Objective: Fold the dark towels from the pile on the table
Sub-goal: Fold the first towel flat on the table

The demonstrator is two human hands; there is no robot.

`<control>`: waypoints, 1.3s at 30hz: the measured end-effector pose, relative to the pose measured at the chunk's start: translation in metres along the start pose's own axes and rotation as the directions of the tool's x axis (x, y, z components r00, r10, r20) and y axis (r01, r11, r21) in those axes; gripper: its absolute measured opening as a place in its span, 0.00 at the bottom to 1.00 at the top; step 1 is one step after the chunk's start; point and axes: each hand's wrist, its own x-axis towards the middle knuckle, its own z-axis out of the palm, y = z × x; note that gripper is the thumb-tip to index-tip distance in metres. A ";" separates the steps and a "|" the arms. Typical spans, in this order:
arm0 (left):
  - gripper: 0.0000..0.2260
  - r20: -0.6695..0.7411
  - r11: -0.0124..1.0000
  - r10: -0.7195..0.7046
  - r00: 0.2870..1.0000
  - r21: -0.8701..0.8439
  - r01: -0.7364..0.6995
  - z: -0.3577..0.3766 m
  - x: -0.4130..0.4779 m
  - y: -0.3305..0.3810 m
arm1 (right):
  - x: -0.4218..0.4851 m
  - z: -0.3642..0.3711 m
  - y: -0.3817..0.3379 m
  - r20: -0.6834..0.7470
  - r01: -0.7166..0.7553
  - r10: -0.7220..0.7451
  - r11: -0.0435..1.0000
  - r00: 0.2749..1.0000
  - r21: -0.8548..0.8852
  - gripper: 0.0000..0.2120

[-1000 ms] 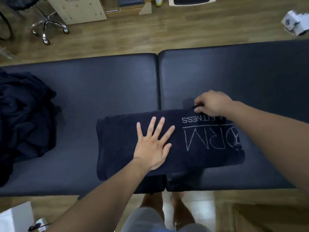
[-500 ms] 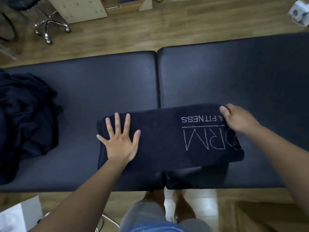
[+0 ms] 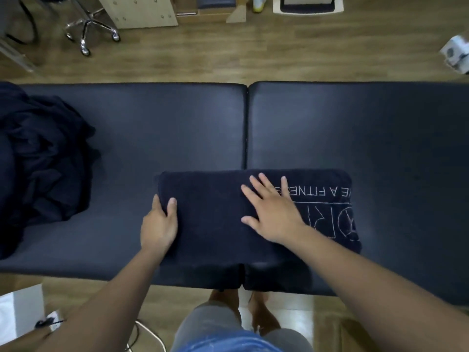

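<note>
Black padded vinyl covers the table (image 3: 355, 128), two cushions meeting at a seam (image 3: 246, 128). It stands on a wood-plank floor (image 3: 279, 54), with a chrome chair base (image 3: 88, 29) and a pale cabinet (image 3: 142, 11) beyond. The folded towel (image 3: 210, 224) lies across the seam at the near edge; the pile (image 3: 40, 161) of dark towels sits at the far left. The left hand (image 3: 158, 224) grasps the towel's left end, thumb on top. The right hand (image 3: 272, 214) presses flat on it, fingers straight and spread. White lettering, upside down, reads "A FITNESS"; larger outlined letters beneath are partly covered.
</note>
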 end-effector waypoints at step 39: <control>0.07 0.239 0.759 0.547 0.802 0.263 -0.596 0.061 -0.017 0.180 | -0.081 0.044 0.114 0.152 -0.501 0.732 0.285 0.665 0.817 0.19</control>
